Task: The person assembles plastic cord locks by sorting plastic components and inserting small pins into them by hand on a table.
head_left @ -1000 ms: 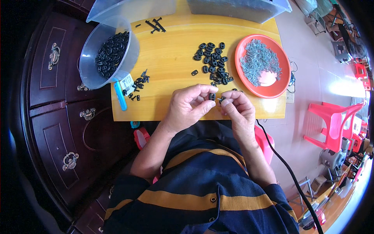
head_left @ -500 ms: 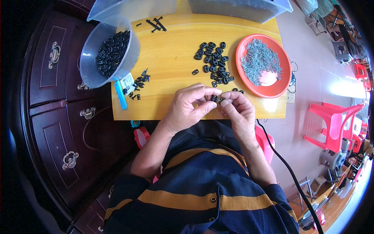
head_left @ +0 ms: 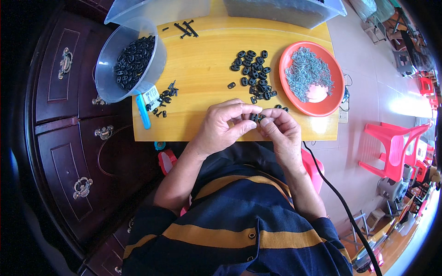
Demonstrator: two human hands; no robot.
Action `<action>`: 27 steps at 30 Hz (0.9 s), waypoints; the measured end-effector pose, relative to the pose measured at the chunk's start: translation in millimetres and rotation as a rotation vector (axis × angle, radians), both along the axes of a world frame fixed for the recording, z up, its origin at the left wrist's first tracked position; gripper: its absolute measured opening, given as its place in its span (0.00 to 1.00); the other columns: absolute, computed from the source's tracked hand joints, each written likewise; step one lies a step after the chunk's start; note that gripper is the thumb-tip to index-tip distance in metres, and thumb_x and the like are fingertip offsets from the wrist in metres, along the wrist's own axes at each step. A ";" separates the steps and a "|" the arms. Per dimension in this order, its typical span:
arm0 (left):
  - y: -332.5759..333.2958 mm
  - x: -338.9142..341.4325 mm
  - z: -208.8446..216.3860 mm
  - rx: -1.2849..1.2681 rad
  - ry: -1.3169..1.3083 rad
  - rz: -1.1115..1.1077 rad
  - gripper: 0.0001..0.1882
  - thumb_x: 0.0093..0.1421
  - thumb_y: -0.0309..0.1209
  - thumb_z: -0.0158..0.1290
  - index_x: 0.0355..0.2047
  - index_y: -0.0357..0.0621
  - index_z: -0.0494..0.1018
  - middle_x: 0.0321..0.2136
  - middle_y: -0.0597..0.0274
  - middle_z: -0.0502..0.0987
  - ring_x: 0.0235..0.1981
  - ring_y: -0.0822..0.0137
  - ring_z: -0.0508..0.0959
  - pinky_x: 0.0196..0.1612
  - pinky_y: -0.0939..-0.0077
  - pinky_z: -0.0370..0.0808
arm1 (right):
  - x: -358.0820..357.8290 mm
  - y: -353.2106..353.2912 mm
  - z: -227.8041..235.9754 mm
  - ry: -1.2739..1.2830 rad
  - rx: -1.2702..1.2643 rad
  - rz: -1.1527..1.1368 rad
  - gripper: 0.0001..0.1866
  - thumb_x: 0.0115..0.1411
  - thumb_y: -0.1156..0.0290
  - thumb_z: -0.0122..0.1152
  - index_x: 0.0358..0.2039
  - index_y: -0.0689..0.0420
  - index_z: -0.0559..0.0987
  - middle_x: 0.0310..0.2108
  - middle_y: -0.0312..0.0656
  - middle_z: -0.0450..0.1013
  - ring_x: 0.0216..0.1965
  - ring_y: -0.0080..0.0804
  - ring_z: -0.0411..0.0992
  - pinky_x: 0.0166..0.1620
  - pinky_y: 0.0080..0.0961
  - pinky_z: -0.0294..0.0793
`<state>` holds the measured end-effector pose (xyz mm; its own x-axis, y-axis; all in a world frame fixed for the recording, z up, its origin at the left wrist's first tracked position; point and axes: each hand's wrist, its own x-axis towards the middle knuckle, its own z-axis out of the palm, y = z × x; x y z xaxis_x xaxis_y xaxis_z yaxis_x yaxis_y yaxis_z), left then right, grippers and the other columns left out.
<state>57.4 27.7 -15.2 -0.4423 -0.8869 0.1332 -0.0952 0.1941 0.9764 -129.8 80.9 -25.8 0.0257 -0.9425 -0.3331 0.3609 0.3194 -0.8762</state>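
Above the table's front edge, my left hand (head_left: pixel 220 126) pinches a small black oval two-hole piece (head_left: pixel 253 117) between thumb and fingertips. My right hand (head_left: pixel 283 133) is closed around a second small black piece (head_left: pixel 262 117), partly covered by its thumb. Both pieces meet or nearly meet; their contact is too small to tell. Just beyond my hands lies a loose pile of similar black oval pieces (head_left: pixel 254 73). Two more black pieces (head_left: pixel 282 108) sit beside my right fingertips.
On the yellow table (head_left: pixel 198 69), an orange-red plate (head_left: pixel 284 89) of small silvery metal parts stands right. A clear tub (head_left: pixel 103 69) of black pieces tilts at left, near a light-blue cutter (head_left: pixel 143 115) and small black parts (head_left: pixel 164 99). Clear bins (head_left: pixel 281 16) line the back.
The black piece in my right hand has come closer to the one in my left and shows more. Both hands have otherwise barely moved.
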 end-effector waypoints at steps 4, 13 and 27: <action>0.2 0.3 1.8 -0.002 -0.019 0.003 0.17 0.54 0.17 0.63 0.45 0.39 0.81 0.27 0.66 0.74 0.28 0.76 0.74 0.33 0.81 0.74 | -0.4 0.5 -1.5 0.000 -0.016 0.006 0.08 0.67 0.77 0.59 0.47 0.62 0.78 0.37 0.31 0.76 0.37 0.14 0.72 0.42 0.13 0.73; -1.6 1.4 1.1 -0.064 -0.039 -0.024 0.16 0.54 0.17 0.63 0.45 0.39 0.81 0.27 0.64 0.76 0.28 0.73 0.75 0.33 0.79 0.75 | -2.0 -0.3 1.4 0.003 0.036 0.024 0.07 0.67 0.76 0.60 0.45 0.61 0.79 0.35 0.29 0.76 0.35 0.12 0.71 0.40 0.12 0.71; -0.8 0.8 3.0 -0.029 -0.052 -0.033 0.16 0.54 0.18 0.64 0.44 0.39 0.81 0.27 0.65 0.76 0.28 0.74 0.75 0.33 0.79 0.74 | -2.4 -1.7 2.2 -0.004 0.036 0.055 0.06 0.67 0.77 0.61 0.43 0.61 0.79 0.34 0.30 0.76 0.34 0.12 0.71 0.38 0.12 0.71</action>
